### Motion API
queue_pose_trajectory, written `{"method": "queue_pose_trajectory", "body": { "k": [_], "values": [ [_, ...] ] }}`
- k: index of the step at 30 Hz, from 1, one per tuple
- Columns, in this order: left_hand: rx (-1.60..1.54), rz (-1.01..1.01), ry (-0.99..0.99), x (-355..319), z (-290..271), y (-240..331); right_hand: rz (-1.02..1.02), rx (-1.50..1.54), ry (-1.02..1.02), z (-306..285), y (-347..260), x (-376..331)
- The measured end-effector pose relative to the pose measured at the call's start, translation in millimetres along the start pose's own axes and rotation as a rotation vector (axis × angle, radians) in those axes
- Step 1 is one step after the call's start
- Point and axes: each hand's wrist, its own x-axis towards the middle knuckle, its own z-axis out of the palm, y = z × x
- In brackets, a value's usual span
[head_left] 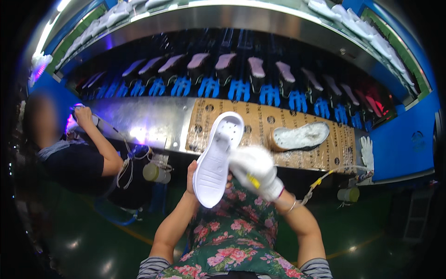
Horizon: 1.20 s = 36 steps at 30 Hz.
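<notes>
1. The left hand (191,180) grips the white shoe sole (213,172) along its edges, thumb at the left rim, probably to keep the inner face clear.
2. The sole sits in that grip, its holed end pointing away from the body; its face is turned up, likely so the gloved hand can reach it.
3. The right hand (255,172), in a white glove, is blurred just right of the sole; I cannot tell whether it is closed or holds anything.
4. Beyond and right of the grip, a shoe-shaped piece (302,136) with a white inside lies on taped cardboard (260,122), perhaps there to protect the metal bench (160,122).
</notes>
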Motion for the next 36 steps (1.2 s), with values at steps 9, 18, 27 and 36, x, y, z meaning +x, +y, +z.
{"method": "queue_pose_trajectory", "body": {
  "k": [9,18,27,36],
  "values": [
    [0.368,0.122,-0.115,57,97,41,0.752,0.88,0.255,-62,-39,-36],
    [0.138,-0.053,-0.732,285,229,86,0.978,0.991,0.385,-49,-30,-72],
    [0.39,0.307,-0.095,406,263,96,0.958,0.794,0.226,-20,-17,-82],
    [2.118,1.026,0.363,455,270,162,1.112,0.864,0.265,-19,-14,-92]
  ]
}}
